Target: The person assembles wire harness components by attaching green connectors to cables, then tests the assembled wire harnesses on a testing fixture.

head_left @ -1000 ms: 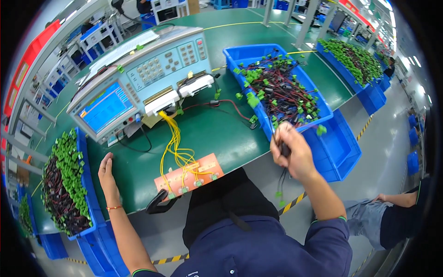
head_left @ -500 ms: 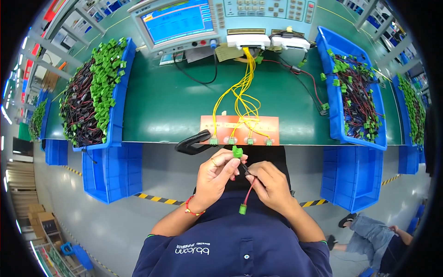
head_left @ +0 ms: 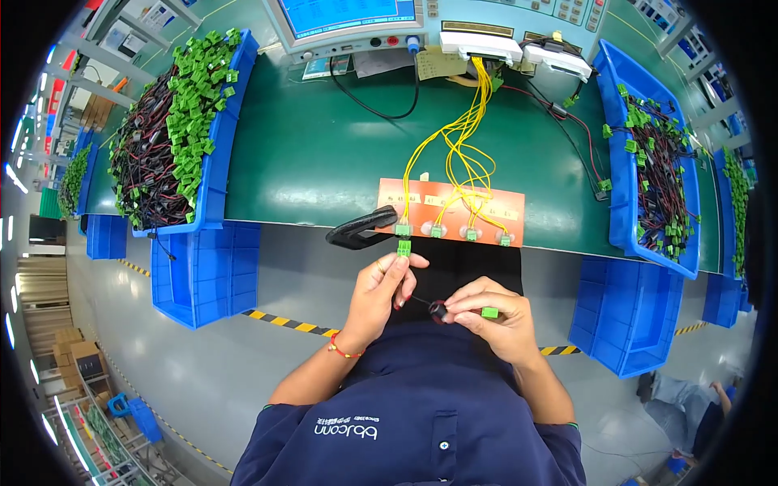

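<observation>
My left hand pinches a green plug connector between thumb and fingers. That plug is right at the leftmost green socket on the orange board; whether it is seated I cannot tell. A thin dark wire runs from near my left hand to a black, rounded cable part. My right hand is closed on that part with thumb and fingertips. Another green connector shows against the right fingers. Yellow wires come down from the tester to the board's several sockets.
A black handle-like lever sits at the board's left. Blue bins with wire harnesses stand left and right on the green table. The tester is at the back. Beyond the right bin, a person is low down.
My left hand has brought the green plug up to the board's leftmost socket. My right hand has moved apart from it, stretching the wire between them. The whole view has shifted somewhat.
</observation>
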`<state>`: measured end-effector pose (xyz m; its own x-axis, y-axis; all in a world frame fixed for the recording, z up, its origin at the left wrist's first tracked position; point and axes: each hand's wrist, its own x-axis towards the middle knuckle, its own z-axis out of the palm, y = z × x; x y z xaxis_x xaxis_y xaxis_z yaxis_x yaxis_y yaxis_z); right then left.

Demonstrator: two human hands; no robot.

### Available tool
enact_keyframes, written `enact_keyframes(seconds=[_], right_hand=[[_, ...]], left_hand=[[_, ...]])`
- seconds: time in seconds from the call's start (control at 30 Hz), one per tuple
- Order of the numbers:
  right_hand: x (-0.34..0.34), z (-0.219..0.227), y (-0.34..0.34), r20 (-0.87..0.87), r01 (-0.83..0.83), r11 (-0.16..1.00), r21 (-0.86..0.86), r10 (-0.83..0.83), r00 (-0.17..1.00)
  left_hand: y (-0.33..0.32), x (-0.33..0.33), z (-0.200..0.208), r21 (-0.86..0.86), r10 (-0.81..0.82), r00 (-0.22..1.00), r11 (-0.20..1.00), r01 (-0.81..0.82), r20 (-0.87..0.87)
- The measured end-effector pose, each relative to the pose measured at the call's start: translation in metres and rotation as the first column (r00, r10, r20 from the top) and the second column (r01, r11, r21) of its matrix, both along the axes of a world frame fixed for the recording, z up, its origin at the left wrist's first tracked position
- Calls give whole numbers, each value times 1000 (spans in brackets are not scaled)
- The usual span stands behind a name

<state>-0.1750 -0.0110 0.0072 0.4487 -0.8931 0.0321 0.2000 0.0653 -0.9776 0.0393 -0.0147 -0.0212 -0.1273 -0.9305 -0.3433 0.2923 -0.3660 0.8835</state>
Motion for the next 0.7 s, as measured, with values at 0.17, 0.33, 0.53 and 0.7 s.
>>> enact_keyframes(seconds=[0.17, 0.33, 0.53, 0.7], right_hand=[[20, 7, -8, -77, -65, 985, -160, 53, 996], [33, -13, -14, -129, 32, 999, -30, -35, 991], [44, -21, -26, 33, 82, 899, 431, -106, 994], [49, -24, -30, 113, 81, 836, 542, -168, 979]], left_hand=[[-3, 2, -4, -15, 22, 1000, 1000, -22, 17], [-10, 6, -2, -66, -27, 996, 997, 33, 89], [-5, -3, -7, -59, 105, 994, 993, -106, -16], [-11, -3, -7, -85, 113, 993, 990, -114, -12]])
